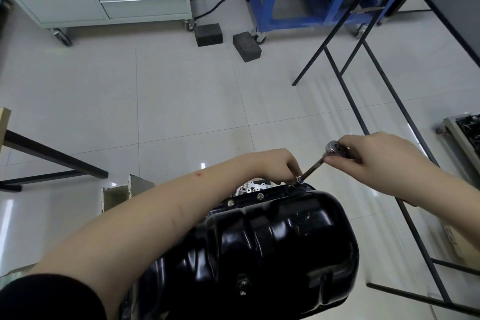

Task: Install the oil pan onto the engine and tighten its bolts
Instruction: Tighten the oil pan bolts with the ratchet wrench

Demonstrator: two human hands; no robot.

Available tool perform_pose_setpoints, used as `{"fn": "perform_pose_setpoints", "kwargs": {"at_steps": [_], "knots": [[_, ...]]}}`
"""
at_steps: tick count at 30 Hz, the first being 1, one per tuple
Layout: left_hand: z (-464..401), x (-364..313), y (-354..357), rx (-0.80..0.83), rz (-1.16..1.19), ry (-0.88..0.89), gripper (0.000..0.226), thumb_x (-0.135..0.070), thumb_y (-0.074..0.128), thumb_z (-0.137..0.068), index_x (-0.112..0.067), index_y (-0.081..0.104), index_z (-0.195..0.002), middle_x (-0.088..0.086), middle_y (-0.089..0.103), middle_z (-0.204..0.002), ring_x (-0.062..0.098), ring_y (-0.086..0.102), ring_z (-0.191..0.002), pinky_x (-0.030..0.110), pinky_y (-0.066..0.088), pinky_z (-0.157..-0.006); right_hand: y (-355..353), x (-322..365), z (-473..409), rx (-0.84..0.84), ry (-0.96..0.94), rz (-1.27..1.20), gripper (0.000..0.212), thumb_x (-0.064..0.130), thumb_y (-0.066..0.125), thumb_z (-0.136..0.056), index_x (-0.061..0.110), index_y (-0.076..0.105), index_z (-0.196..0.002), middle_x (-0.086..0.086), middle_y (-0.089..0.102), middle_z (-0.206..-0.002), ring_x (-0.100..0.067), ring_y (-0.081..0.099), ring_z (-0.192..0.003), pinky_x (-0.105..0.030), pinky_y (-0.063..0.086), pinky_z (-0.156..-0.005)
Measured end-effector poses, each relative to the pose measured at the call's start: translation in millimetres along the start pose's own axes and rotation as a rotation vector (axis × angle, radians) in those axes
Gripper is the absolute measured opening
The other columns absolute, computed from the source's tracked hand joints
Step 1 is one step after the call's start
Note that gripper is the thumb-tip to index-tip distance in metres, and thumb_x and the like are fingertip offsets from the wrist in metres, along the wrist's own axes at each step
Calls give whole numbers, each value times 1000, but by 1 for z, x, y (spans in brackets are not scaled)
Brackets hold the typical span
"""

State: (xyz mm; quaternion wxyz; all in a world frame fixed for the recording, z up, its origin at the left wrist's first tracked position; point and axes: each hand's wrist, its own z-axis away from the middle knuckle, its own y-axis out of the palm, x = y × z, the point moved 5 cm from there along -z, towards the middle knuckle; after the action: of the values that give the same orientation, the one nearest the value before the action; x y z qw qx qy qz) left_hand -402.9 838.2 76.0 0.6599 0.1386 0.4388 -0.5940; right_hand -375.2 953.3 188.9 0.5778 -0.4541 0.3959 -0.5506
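Oil pan (272,236) seated on engine; right hand (384,161) grips ratchet (333,148) at its head; left hand (280,166) pinches socket (301,179) on far-edge bolt; advisable: keep extension square to bolt, tighten evenly.

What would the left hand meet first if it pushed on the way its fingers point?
Probably the socket on the ratchet extension, seated at the oil pan flange; the left hand fingertips already sit beside it, though depth is unclear.

Both forearms outstretched, left hand (279,163) and right hand (376,156) curled, gripping.
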Motion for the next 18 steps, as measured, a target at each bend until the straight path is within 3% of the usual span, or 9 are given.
{"fn": "perform_pose_setpoints", "kwargs": {"at_steps": [2,4,8,11,13,15,18], "knots": [[-1,9,1,11,12,-23,39,8,46,-83,-6,63,-115,14,66,-105,22,56,-86,36,48,-83,-1,-1,-1,-1,-2,-5,35,55,41,-85,31,34,-61,12,47,-57,-2,41,-54,-19,16,-49],[-3,15,4,19,-33,-24,43,8,48,-82,-8,61,-119,11,65,-116,22,59,-99,30,47,-87,-1,0,-1,5,-4,-22,33,55,42,-86,32,36,-64,12,48,-57,-4,42,-55,-18,16,-49],[-3,23,10,0,-14,-12,37,1,56,-83,-8,62,-118,8,65,-116,20,59,-106,26,45,-88,1,-2,-1,35,-16,-44,25,55,43,-85,32,51,-81,13,48,-58,-3,45,-57,-19,18,-49],[-1,11,7,-114,-49,55,26,-27,65,-85,-7,67,-100,5,68,-88,21,61,-85,27,45,-74,1,-3,-4,52,-48,38,34,57,42,-84,27,57,-91,13,50,-62,-8,45,-59,-20,21,-48],[-1,-7,5,-218,-143,116,33,-40,59,-87,-7,62,-80,0,53,-62,19,49,-64,29,36,-59,1,-1,-7,46,-45,104,38,59,41,-84,24,52,-77,11,47,-58,-8,42,-55,-22,20,-46],[-2,-21,7,-263,-285,155,37,-37,48,-94,-4,57,-79,6,53,-62,22,42,-64,31,29,-58,0,4,-7,38,-26,112,44,61,41,-83,22,40,-62,8,44,-55,-6,40,-52,-23,19,-45],[2,-28,6,-261,-381,168,36,-27,40,-98,2,60,-92,21,63,-84,23,40,-69,30,28,-61,1,5,-6,60,-73,37,42,59,46,-81,21,44,-65,11,45,-56,-3,41,-53,-24,27,-47]]}}
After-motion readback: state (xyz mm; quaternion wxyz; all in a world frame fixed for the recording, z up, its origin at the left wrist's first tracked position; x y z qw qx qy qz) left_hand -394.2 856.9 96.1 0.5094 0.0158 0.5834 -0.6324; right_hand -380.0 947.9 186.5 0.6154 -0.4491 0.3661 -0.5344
